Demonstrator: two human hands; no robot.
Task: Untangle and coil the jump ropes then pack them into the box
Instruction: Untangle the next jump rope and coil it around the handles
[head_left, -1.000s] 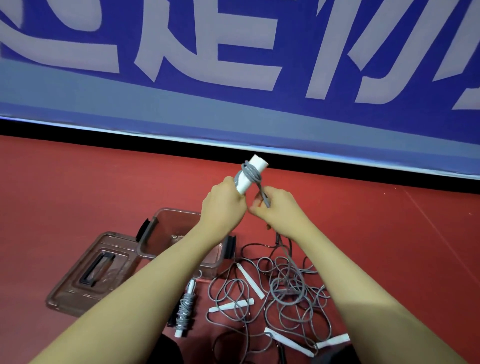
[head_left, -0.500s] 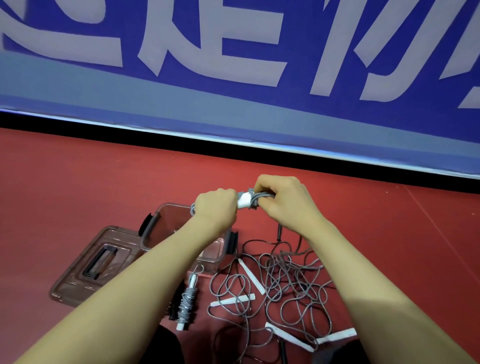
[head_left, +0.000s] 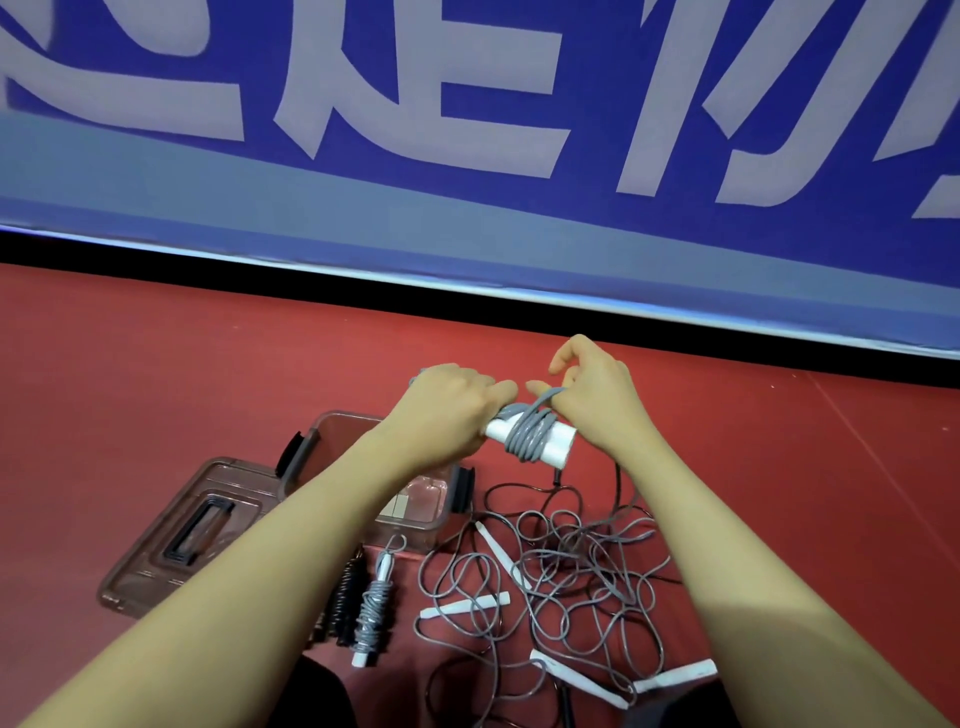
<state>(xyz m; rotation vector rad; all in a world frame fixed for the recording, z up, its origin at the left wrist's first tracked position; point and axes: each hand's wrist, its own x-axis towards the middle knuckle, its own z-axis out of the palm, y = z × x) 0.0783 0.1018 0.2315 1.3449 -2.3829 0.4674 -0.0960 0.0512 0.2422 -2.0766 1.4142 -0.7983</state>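
View from a head camera, looking down at two bare forearms reaching out over a red floor (head_left: 156, 395). Far side: a blue banner (head_left: 467, 218) w/ large pale characters, black strip along its base.

Centre: both hands hold a pair of white jump-rope handles (head_left: 558, 444), lying roughly level, w/ grey cord (head_left: 527, 436) wound several times around the middle. Left hand (head_left: 452, 410) grips the left end, fingers curled round it. Right hand (head_left: 597, 395) is at the right end, thumb and fingers pinching a strand of the cord just above the bundle; index finger raised, slightly apart from the rest.

Below the hands, on the floor, right of centre: a loose tangle of grey rope (head_left: 566, 577) w/ several white handles scattered thru it.

Left of the tangle: a clear brown-tinted box (head_left: 431, 514), open, black latches on its sides, partly hidden by the left forearm. Its lid (head_left: 182, 530) lies flat just left of it, black handle on top.

Near side of the box: one finished grey coil (head_left: 371, 613) wrapped around white handles, and beside it, to the left, a black coiled rope (head_left: 345, 597).
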